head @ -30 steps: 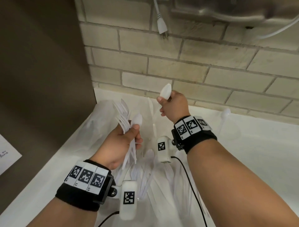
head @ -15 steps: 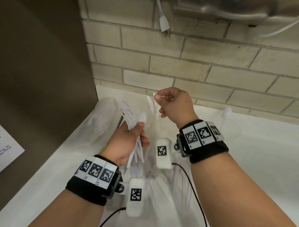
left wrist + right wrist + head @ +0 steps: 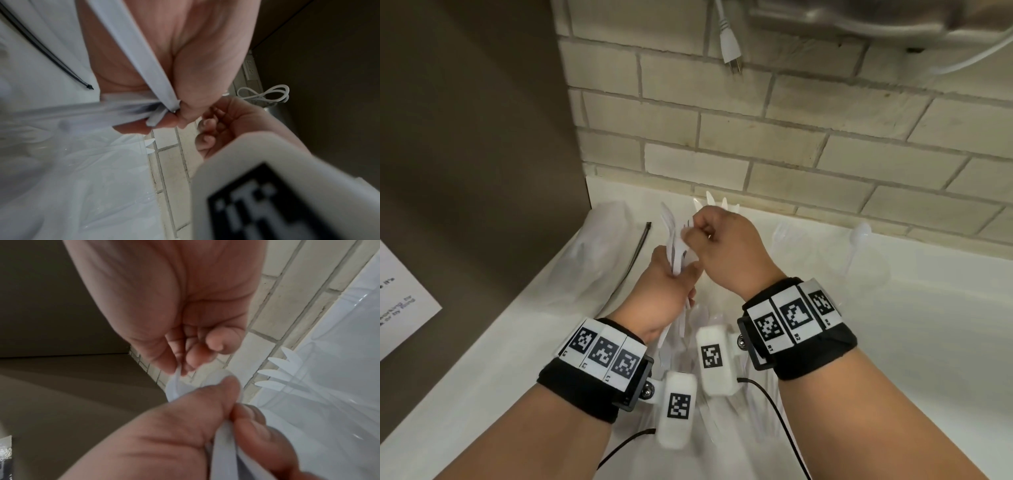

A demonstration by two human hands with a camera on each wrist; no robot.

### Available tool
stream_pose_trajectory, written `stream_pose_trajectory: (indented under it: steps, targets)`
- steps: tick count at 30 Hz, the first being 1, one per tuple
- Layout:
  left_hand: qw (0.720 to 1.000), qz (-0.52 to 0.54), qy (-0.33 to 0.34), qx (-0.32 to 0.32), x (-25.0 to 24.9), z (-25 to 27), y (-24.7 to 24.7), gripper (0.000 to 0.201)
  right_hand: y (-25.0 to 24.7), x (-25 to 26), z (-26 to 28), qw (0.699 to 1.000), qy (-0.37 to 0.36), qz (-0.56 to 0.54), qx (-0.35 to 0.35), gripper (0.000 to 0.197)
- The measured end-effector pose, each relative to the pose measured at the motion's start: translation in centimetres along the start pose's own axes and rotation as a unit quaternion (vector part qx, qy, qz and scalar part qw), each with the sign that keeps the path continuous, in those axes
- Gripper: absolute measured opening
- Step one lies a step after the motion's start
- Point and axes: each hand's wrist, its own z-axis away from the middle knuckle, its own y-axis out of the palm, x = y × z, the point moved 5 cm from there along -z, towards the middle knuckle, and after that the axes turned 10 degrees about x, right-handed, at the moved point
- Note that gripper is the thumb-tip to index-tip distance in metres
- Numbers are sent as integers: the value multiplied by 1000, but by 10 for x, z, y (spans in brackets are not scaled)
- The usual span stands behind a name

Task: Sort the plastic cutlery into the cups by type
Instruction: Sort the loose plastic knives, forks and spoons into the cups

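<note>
My left hand (image 3: 671, 284) grips a bundle of white plastic cutlery (image 3: 674, 246), mostly forks, upright over the counter. The bundle's handles (image 3: 141, 65) run across its palm. My right hand (image 3: 722, 246) sits directly against the bundle's top, and thumb and forefinger pinch a white spoon bowl (image 3: 176, 382) that sticks out of it. Just behind the hands a clear cup (image 3: 717, 202) holds knives, whose tips (image 3: 277, 374) show against the brick wall. Another clear cup (image 3: 859, 246) with one spoon stands at the right. A loose pile of cutlery (image 3: 702, 325) lies under my wrists.
A black zip tie (image 3: 637, 253) lies on a clear plastic bag (image 3: 599, 246) at the left. A brown panel (image 3: 482, 171) walls off the left side and a brick wall (image 3: 791, 137) stands at the back. A white plug (image 3: 729, 41) hangs above.
The right hand held a white piece up by the wall a second ago. It has since come down and left onto the bundle. The left hand rose slightly towards it.
</note>
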Motion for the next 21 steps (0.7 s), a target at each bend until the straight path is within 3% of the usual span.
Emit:
stream_pose_trajectory:
  steps: [3,5,8,10,12,14,17,21]
  targets:
    - [999,1,-4,36,3,1,2,47,-13,3,-1,992,-12,-76,-101,20]
    - [998,26,-9,48,6,2,3,37,-26,5,3,967,-23,-195,-163,19]
    - [997,62,-4,52,5,5,2,20,-44,12,9,928,-43,-321,-185,16]
    - [994,88,-2,58,4,6,2,22,-48,13,9,938,-38,-298,-174,14]
    - [992,108,2,59,3,5,3,20,-44,7,4,970,-20,-193,-148,7]
    - [991,115,5,61,1,6,4,17,-33,-3,0,990,10,-100,-95,14]
    - [990,115,7,77,-1,7,6,15,-16,-19,0,988,71,-136,-15,20]
    - [990,107,11,93,0,9,5,16,-7,-23,4,968,115,-222,38,3]
